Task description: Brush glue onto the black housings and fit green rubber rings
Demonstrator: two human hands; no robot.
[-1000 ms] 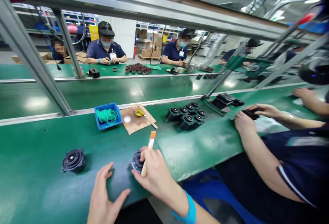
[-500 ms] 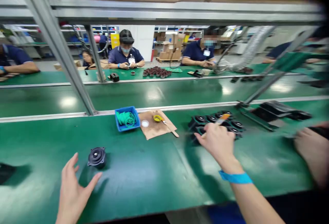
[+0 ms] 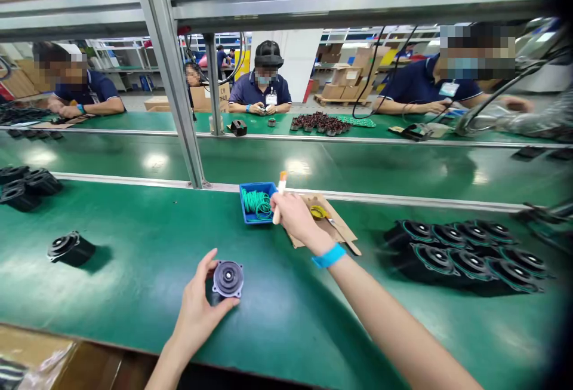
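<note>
A round black motor housing (image 3: 228, 279) with a stepped top and small corner lugs stands on the green bench. My left hand (image 3: 201, 297) curls about it, thumb at the near edge and fingers at the left side. My right hand (image 3: 293, 214) grips a small brush (image 3: 281, 190) with a pale handle and orange tip pointing up. Its fingers are at the right edge of a blue bin (image 3: 258, 221) holding green rubber rings (image 3: 255, 200); the fingertips are partly hidden, so whether they touch a ring cannot be told.
Behind my right hand lies cardboard (image 3: 344, 229) with a yellow-rimmed pot (image 3: 317, 213) and a wooden stick (image 3: 351, 245). Several housings with green rings (image 3: 470, 261) stand right. Another housing (image 3: 71, 249) lies left. A metal post (image 3: 179, 85) rises behind; co-workers sit opposite.
My right hand has moved from the grouped housings to the blue bin, still with the brush. My left hand has closed in on the housing. The view has turned left.
</note>
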